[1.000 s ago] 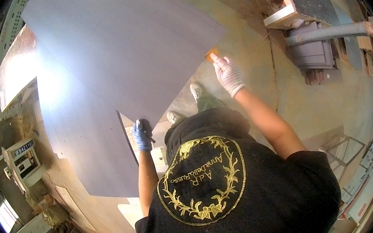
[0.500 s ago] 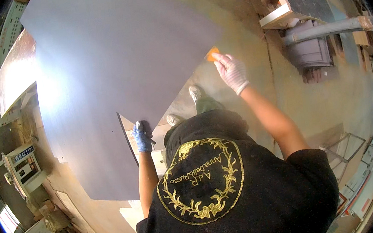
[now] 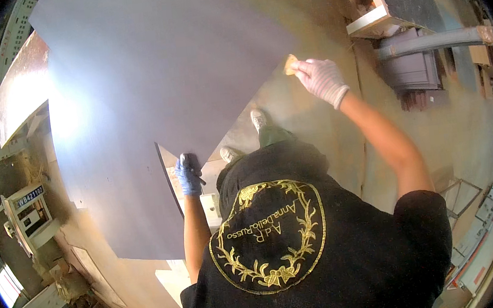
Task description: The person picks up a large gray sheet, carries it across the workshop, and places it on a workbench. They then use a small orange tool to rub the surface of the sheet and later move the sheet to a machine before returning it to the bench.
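Large flat grey panels point(image 3: 157, 61) spread out in front of me and to my left, with a notch-shaped gap near my left hand. My left hand point(image 3: 188, 177), in a blue glove, is closed around a small dark object point(image 3: 190, 160) at the corner beside that gap; its kind cannot be made out. My right hand point(image 3: 322, 78), in a white glove, pinches a small orange-yellow flat piece point(image 3: 290, 65), possibly sandpaper. That hand is off the panel's right edge, over the floor side.
My shoes point(image 3: 258, 117) stand below the panel edge. At the right lie a wooden frame unit point(image 3: 368, 21), stacked grey panels point(image 3: 413, 65) and a thick grey hose point(image 3: 434, 41). A white machine box point(image 3: 31, 215) stands at the left.
My right hand has moved slightly right and away from the panel edge, still pinching the orange-yellow piece, which has turned. My left hand stays nearly in place.
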Available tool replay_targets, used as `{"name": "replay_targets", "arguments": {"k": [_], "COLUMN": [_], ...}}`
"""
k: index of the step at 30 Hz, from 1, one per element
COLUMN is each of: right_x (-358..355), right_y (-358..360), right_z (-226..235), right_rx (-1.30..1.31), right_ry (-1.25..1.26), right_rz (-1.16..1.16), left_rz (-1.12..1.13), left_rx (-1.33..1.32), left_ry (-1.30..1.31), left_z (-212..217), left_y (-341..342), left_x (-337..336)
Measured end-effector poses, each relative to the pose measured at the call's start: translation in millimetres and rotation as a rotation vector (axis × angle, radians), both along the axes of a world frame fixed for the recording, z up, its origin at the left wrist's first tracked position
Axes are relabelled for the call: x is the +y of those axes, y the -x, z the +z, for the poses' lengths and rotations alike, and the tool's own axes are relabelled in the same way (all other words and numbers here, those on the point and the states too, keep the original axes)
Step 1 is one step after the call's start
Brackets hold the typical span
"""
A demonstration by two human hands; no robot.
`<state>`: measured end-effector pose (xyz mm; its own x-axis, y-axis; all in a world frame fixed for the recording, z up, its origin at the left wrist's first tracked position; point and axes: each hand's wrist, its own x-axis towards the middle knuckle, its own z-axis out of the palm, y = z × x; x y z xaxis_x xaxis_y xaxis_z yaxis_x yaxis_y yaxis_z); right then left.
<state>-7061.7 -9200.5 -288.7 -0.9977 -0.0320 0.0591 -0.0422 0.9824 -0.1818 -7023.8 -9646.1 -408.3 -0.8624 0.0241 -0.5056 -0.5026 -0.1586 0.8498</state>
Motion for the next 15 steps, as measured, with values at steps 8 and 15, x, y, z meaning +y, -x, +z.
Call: {"name": "replay_targets", "arguments": {"k": [8, 15], "right_x": [-20.9, -4.6], "right_y": [1.1, -30.2], "right_z": [-22.0, -21.0], "right_rx": [-0.021, -0.074], "right_ry": [0.034, 0.07], "right_rz": [-0.036, -0.128], "left_rz": [0.004, 0.039], "left_rx": [0.01, -0.028], "left_ry": [-0.009, 0.049], "left_z": [-0.2, 6.6], "left_y": [-3.8, -6.2], "left_x": [0.3, 1.8]}}
